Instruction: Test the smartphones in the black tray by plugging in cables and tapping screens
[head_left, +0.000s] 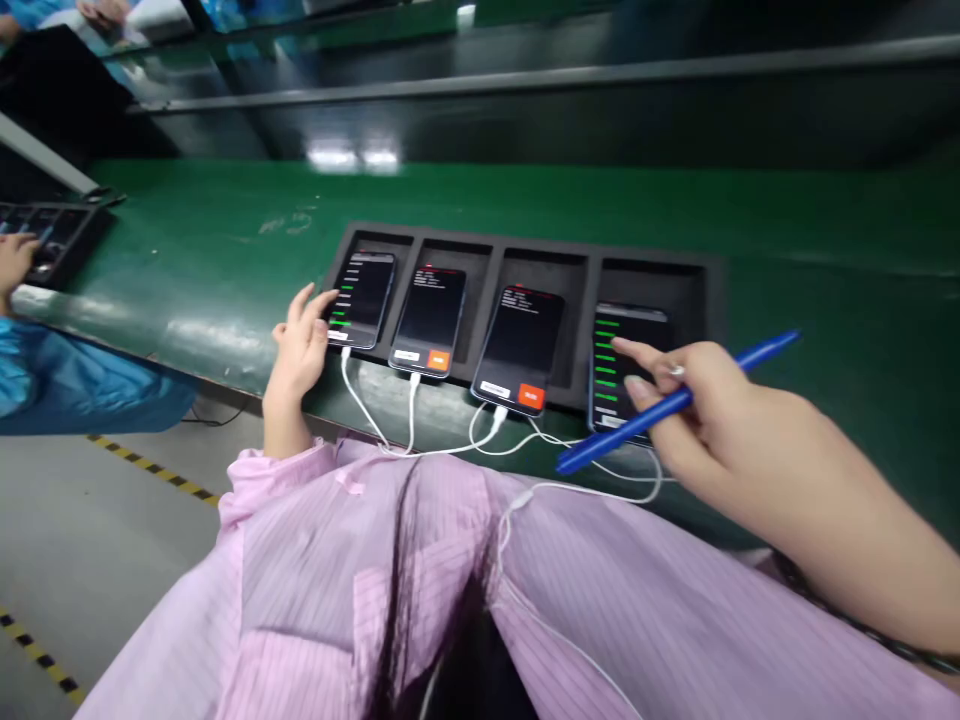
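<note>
Seen from the head camera, the person's right hand (701, 395) holds a blue pen (675, 402) clamped between thumb and the curled lower fingers, while its index finger stretches out and touches the screen of the rightmost phone (626, 365), which shows green bars. The left hand (300, 345) rests with loosely spread, empty fingers against the left edge of the leftmost phone (363, 298), also showing green bars. Between these two lie a second phone (430, 320) and a third phone (520, 348), each with an orange button at the bottom of a dark screen. All four sit in separate compartments of a black foam tray (712, 275) on the green tabletop (225, 260), with white cables (409, 415) running from their lower ends over the pink striped coat (360, 570). At the far left, another person's hand (13, 262) touches a second dark tray (64, 230), above a blue sleeve (75, 385).
</note>
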